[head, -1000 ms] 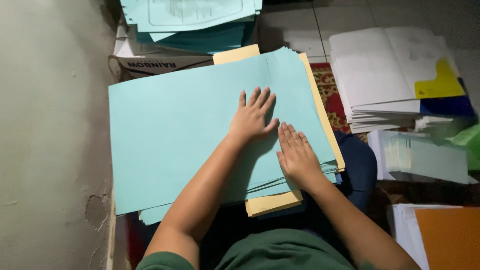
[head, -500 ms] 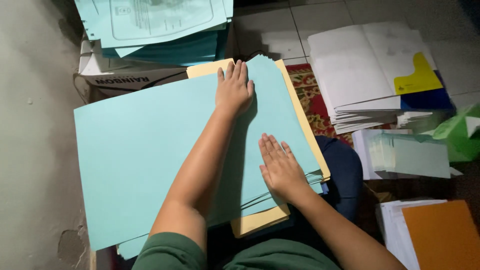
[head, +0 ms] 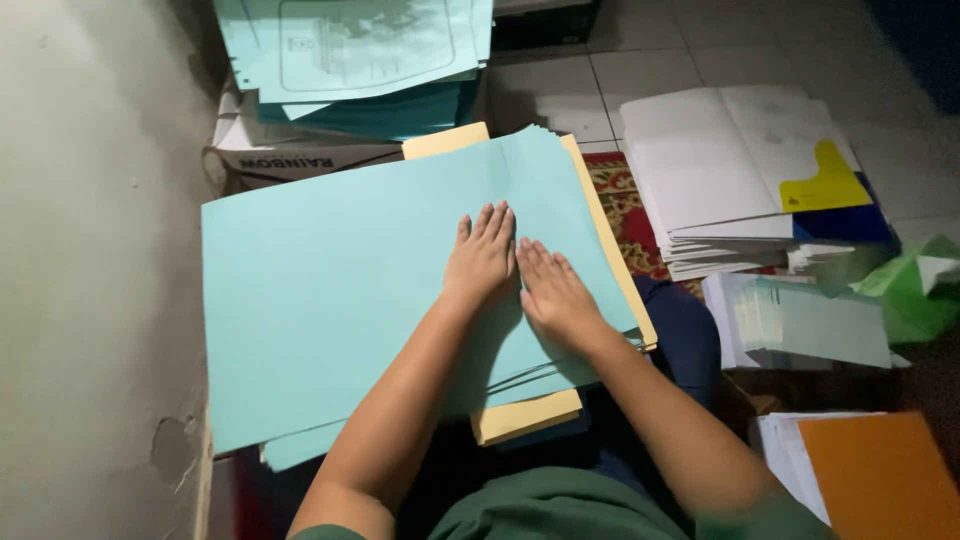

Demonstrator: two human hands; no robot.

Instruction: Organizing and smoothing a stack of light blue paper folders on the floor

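The left hand (head: pixel 481 262) and the right hand (head: pixel 553 297) are being pressed flat, side by side, on the top sheet of a stack of pale blue paper (head: pixel 340 290) that is being held on the lap. The fingers of both hands are being kept straight and close together, clamped on nothing. Yellow sheets (head: pixel 525 417) are being shown under the stack at its near and far edges. Right of the stack, an orange folder (head: pixel 880 470) is lying nearest, then a pile of white papers (head: pixel 720 170) with a yellow tab (head: pixel 822 186). Beyond the stack, a cardboard box (head: pixel 300 160) is being covered by more blue printed sheets (head: pixel 360 50).
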